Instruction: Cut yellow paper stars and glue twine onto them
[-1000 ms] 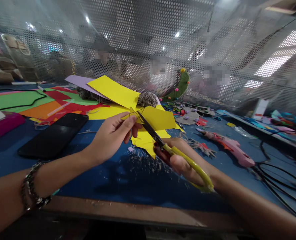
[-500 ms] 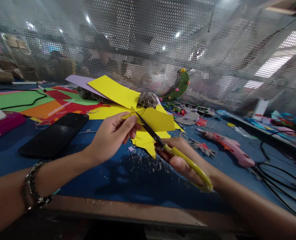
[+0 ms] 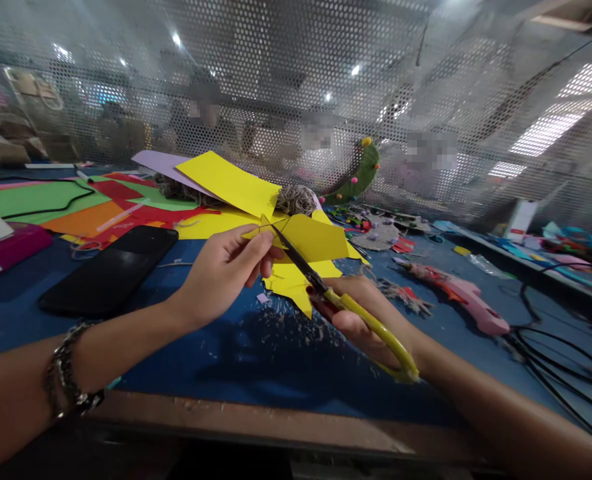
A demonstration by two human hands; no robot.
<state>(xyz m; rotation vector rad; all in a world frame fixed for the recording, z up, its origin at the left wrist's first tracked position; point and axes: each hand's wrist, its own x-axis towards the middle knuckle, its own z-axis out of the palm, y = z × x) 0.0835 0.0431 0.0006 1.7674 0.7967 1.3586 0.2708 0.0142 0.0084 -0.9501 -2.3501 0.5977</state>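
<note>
My left hand [image 3: 233,267] pinches a piece of yellow paper [image 3: 319,239] between thumb and fingers, above the table. Pencil-like lines and a small pointed corner show on the paper near the thumb. My right hand [image 3: 361,313] is closed round the yellow handles of a pair of scissors [image 3: 373,327]. The dark blades reach up and left across the yellow paper, their tips close to my left thumb. Beneath both hands lie jagged yellow paper offcuts [image 3: 293,293] and small scattered scraps.
A black phone [image 3: 109,270] lies left of my left hand. To the right, a pink glue gun [image 3: 459,297] trails a black cable [image 3: 561,353]. Coloured sheets [image 3: 31,200], a grey yarn ball [image 3: 297,200] and a green decorated crescent [image 3: 359,177] sit farther back, before a perforated metal screen [image 3: 276,80].
The scissors' handles and my right hand have shifted slightly left, and the handles look closer together. The yellow paper's right end has tilted a little; my left hand stays in place.
</note>
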